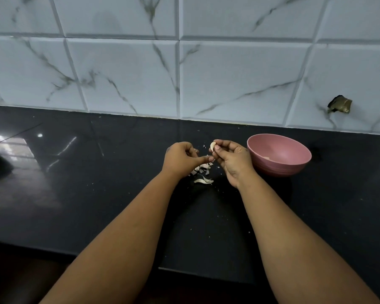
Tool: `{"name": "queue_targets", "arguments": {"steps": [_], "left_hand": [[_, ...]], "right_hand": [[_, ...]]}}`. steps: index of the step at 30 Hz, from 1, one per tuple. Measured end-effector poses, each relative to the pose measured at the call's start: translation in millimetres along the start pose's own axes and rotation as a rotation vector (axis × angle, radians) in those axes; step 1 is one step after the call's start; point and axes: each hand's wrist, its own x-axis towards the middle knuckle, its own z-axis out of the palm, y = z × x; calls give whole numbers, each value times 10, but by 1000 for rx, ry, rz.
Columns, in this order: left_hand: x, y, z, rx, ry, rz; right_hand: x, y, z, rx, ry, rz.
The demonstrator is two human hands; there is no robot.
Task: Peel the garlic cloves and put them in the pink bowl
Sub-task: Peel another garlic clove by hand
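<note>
Our right hand (230, 160) pinches a garlic clove (212, 146) between the thumb and the first fingers, with the clove poking up at 12 o'clock from the fingertips. Our left hand (181, 157) sits at 9 o'clock from the clove, fingers curled in. Its fingertip reaches over to the bottom of the clove and seems to pinch a bit of skin there, but the spot is too small for us to be sure.

We think the clove is very light and hard, and smooth where the skin is off, so it can slip out. A soft pinch on its fat middle should hold it well. The skin is thin and dry like paper and tears easily, so we would pull it from the pointy end or a loose edge.

At 6 o'clock from our hands, a little pile of peels (203, 175) lies on the black counter (97, 194). The pink bowl (279, 155) stands at 3 o'clock, just beside our right hand. Something pale lies inside it, maybe a peeled clove.
</note>
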Motion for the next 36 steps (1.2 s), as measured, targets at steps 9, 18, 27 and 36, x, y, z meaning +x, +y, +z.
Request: {"name": "queue_targets", "arguments": {"steps": [9, 18, 27, 36], "left_hand": [[-37, 37, 127, -254, -37, 19], [-31, 35, 103, -324, -3, -29], [-22, 22, 84, -252, 29, 6], [-9, 25, 86, -358, 22, 25]], "right_hand": [[-45, 37, 68, -212, 22, -80], [-49, 29, 33, -467, 73, -220], [-82, 1, 34, -516, -6, -232], [-34, 9, 32, -430, 51, -173]]}}
